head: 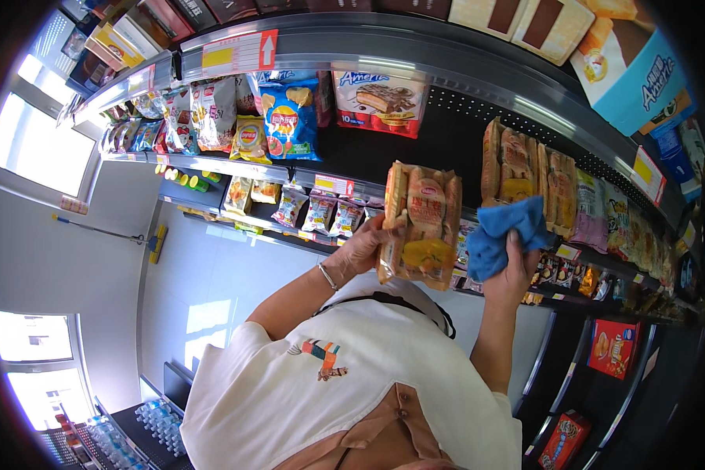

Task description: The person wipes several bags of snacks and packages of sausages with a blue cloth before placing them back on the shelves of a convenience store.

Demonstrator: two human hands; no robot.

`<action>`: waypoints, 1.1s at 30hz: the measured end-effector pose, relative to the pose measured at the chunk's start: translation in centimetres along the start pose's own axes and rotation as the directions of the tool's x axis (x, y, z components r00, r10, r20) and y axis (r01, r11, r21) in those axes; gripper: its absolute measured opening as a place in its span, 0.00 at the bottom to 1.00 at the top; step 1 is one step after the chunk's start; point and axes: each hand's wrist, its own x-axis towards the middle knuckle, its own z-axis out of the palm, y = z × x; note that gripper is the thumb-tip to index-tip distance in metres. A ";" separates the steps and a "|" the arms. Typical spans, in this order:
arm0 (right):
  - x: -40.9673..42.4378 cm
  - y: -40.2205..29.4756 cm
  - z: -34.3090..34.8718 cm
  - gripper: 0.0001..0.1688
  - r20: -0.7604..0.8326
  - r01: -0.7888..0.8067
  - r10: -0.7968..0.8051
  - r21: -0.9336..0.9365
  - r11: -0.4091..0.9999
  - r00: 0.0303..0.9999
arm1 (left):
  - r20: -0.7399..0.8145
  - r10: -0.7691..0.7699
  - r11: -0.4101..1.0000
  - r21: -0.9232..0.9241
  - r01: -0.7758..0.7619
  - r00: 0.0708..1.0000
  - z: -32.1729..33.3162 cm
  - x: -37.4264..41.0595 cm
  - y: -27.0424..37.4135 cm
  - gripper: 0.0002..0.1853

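My left hand (367,244) grips the left edge of a clear-wrapped pack of Swiss rolls (426,226), held upright before my chest. In my right hand (514,273) is a bunched blue cloth (505,235), close to the right of the pack and apart from it. Behind the cloth, similar wrapped packs (510,158) stand on the dark shelf. To the left on that shelf are a red and white box of chocolate cakes (382,103) and a blue bag of Lay's chips (291,120).
An upper shelf edge (388,50) crosses above, bearing boxes. Small snack bags (320,211) line the lower shelf. A mop (155,244) leans at the left wall. Bottled water (158,426) stands lower left, and red boxes (614,349) sit on shelves at right.
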 end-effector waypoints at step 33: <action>-2.4 11.2 1.8 0.32 0.162 -0.473 0.445 0.250 0.845 0.881 | 0.279 0.907 -0.326 0.939 0.108 0.314 -4.2 -1.2 14.6 0.67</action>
